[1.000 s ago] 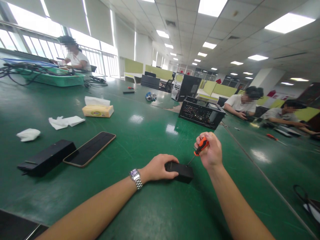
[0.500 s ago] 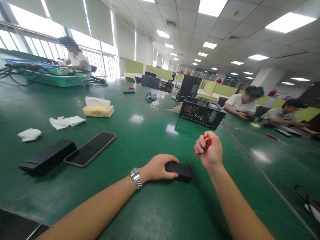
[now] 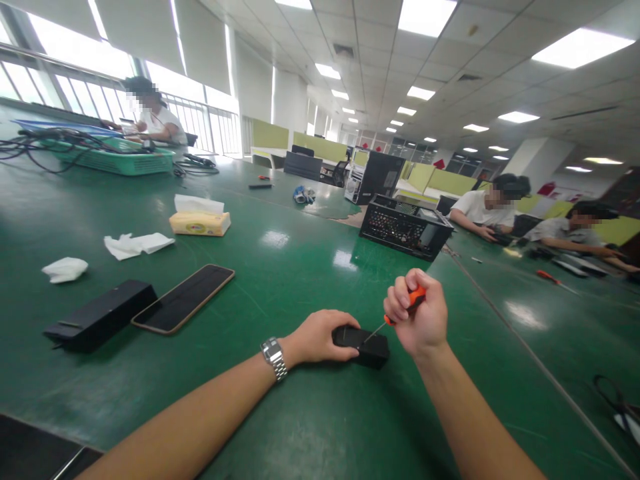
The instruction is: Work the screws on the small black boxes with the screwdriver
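My left hand [image 3: 320,337], with a metal watch on its wrist, grips the left end of a small black box [image 3: 376,349] lying on the green table [image 3: 280,407]. The thumb is along the near side and the fingers are over the far side. My right hand [image 3: 420,310] is closed around the orange and black handle of a screwdriver [image 3: 379,331]. Its thin shaft slants down to the left, and the tip appears to meet the top of the box near my left thumb. Whether a screw is under the tip is too small to tell.
To the left lie a phone [image 3: 184,300], a longer black box [image 3: 103,313], crumpled tissues [image 3: 137,245] and a tissue pack [image 3: 200,223]. Farther back are a green basket [image 3: 135,164] of cables and an open computer case [image 3: 405,228]. Another screwdriver [image 3: 553,279] lies right. Several people sit around.
The screwdriver tip has shifted left and nearer across the top of the black box, and its shaft leans more. My left hand keeps its grip on the box.
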{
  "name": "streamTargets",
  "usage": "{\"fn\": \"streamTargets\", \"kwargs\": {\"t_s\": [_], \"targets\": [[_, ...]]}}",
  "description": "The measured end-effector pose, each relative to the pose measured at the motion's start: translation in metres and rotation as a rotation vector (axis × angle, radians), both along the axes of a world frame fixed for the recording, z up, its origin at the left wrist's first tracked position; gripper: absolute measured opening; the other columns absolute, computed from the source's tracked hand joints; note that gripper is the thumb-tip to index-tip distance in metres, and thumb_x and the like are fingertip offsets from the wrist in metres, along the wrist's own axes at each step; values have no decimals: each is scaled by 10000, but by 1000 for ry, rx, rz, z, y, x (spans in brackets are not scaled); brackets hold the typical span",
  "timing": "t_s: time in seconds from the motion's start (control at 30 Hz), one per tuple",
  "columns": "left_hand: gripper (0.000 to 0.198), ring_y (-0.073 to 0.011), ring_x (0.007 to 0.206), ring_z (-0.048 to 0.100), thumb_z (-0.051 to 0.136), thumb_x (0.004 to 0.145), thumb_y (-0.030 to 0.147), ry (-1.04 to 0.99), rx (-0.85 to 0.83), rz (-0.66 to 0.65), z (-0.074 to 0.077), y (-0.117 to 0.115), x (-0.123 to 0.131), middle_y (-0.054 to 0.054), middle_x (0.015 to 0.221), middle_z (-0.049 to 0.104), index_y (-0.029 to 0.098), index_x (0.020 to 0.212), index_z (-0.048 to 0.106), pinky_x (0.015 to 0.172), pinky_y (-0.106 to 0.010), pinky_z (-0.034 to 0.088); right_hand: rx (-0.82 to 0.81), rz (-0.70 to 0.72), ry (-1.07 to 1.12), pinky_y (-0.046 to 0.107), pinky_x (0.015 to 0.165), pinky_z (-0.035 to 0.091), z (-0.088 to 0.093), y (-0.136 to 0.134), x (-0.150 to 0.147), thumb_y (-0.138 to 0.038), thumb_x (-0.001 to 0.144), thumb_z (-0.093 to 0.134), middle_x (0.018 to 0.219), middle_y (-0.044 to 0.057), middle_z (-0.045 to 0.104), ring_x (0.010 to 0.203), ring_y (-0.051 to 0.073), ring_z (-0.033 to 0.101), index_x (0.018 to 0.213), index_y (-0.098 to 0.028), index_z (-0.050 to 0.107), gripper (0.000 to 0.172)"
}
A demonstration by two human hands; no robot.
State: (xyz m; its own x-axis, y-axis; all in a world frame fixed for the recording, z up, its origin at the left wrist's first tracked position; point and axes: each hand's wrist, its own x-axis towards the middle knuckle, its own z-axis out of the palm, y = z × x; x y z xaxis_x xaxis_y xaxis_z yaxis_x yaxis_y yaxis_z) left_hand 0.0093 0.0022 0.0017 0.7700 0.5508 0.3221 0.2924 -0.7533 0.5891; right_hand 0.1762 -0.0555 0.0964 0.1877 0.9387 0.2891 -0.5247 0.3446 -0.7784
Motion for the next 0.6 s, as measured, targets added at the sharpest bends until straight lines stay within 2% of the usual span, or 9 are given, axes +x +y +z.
{"fn": "streamTargets", "kwargs": {"t_s": [0.17, 0.43, 0.6], "targets": [[423, -202, 872, 627, 717, 739, 426, -3, 7, -2, -1, 0, -1, -32, 986, 692, 209, 1096, 651, 761, -257, 440, -7, 28, -17, 167, 308, 252, -9, 1, -11, -354, 841, 508, 429, -89, 396, 315, 63, 273, 618, -215, 409, 280], [415, -205, 890, 625, 718, 740, 424, -2, 8, -3, -2, 0, -1, -31, 1001, 688, 214, 1092, 646, 785, -263, 441, 30, -4, -28, 170, 309, 243, -1, -2, -5, -342, 851, 486, 416, -84, 392, 311, 63, 267, 613, -214, 408, 281], [425, -203, 884, 625, 725, 733, 422, 2, 11, 9, -2, 0, 0, -28, 994, 689, 214, 1096, 646, 772, -259, 440, 45, 23, -34, 168, 308, 245, -7, -2, -10, -336, 869, 471, 419, -81, 395, 314, 63, 264, 616, -212, 417, 286]]}}
